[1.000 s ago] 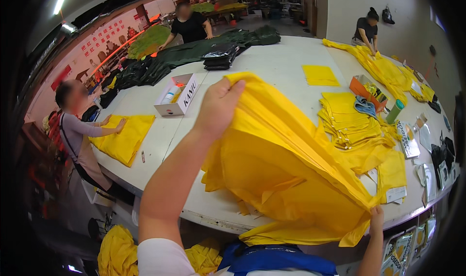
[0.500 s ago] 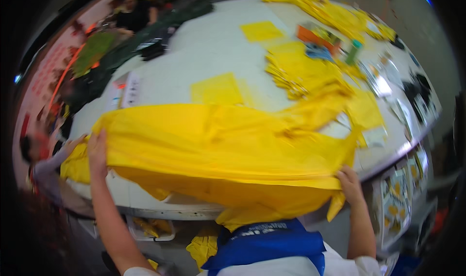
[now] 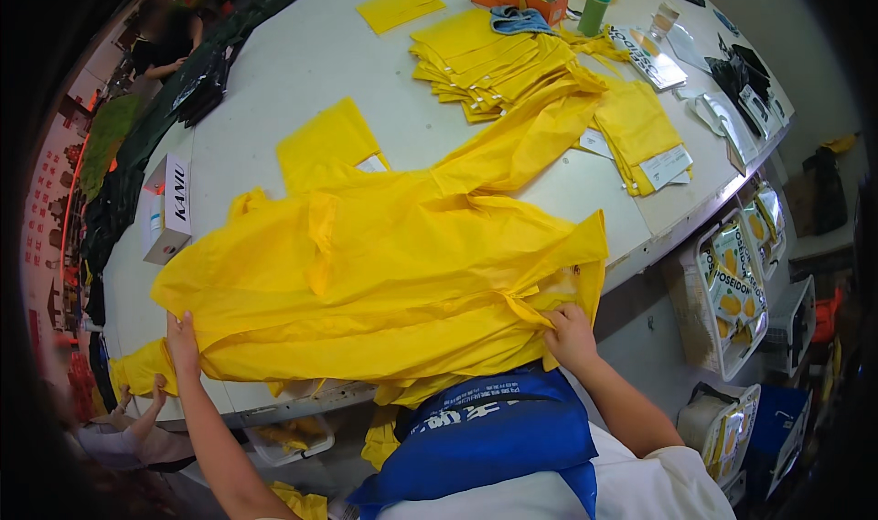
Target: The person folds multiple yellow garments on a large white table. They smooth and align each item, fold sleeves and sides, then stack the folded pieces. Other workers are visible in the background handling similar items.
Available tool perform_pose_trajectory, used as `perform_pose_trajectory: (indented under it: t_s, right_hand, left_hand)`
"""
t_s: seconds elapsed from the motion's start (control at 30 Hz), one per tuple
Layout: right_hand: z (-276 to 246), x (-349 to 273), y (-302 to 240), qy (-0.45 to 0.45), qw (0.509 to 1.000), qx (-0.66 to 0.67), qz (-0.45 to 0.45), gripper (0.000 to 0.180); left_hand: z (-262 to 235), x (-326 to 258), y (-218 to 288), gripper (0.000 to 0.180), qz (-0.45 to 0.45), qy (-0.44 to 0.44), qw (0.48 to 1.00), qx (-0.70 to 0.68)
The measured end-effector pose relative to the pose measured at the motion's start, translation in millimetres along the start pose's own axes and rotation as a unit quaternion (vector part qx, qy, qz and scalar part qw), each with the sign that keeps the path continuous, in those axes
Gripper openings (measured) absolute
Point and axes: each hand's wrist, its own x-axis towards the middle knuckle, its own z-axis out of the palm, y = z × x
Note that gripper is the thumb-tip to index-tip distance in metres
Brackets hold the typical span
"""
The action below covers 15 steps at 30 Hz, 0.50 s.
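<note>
A yellow raincoat lies spread across the table in front of me, one sleeve stretching toward the far right. A long front seam runs along its near side, and a short loose strap lies on top. At its left end my left hand grips the edge, the fingers partly hidden by the cloth. My right hand is closed on the gathered cloth near the right end. The near part of the raincoat hangs over the table edge against my blue apron.
Another person's hands are near a yellow piece at the left. Folded yellow garments are stacked beyond the sleeve, beside an orange box and a green bottle. A white box stands left. Baskets of packages stand right.
The raincoat, held up and stretched between my hands before, now lies lower on the table. My right hand has moved inward along it. The view has shifted toward the right.
</note>
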Motion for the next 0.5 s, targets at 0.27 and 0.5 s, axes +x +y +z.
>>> perform_pose_trajectory:
  t_s: [0.27, 0.5]
  right_hand:
    - [-101.3, 3.0, 4.4, -0.01, 0.975, 0.006, -0.222, 0.012]
    - [-15.8, 54.0, -29.9, 0.035, 0.994, 0.008, -0.107, 0.021]
  left_hand:
    - [-9.7, 10.6, -79.2, 0.043, 0.036, 0.086, 0.993, 0.07]
    - [51.9, -32.0, -23.2, 0.049, 0.027, 0.333, 0.829, 0.449]
